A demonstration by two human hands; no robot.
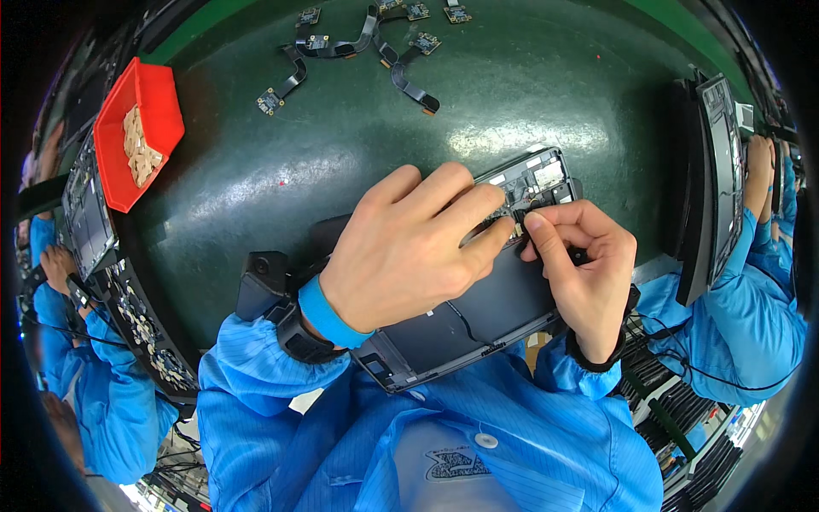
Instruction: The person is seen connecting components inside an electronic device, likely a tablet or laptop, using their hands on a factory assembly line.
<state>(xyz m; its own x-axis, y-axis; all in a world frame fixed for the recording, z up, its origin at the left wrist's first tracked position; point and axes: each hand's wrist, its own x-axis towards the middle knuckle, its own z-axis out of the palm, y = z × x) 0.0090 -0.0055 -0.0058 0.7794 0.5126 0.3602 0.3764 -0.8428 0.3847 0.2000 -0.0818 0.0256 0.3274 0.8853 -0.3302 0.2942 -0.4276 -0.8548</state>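
Note:
An opened tablet (510, 294) lies tilted before me, its dark battery area and the circuit board (542, 175) at its upper right exposed. My left hand (414, 247), with a blue band and a dark strap at the wrist, reaches across the tablet. Its fingers are curled, their tips down at the board, and what they hold, if anything, is hidden. My right hand (589, 264) pinches thumb and forefinger together at the board's lower edge, close to the left fingertips. Whatever sits in that pinch is too small to name.
Several black flex cables (414, 90) with small boards lie at the far side of the green table (341, 162). At left stand a red bin (158, 102) of tan pieces and a black parts tray (136, 311). Tablet housings (721, 171) stand at right. People in blue work on both sides.

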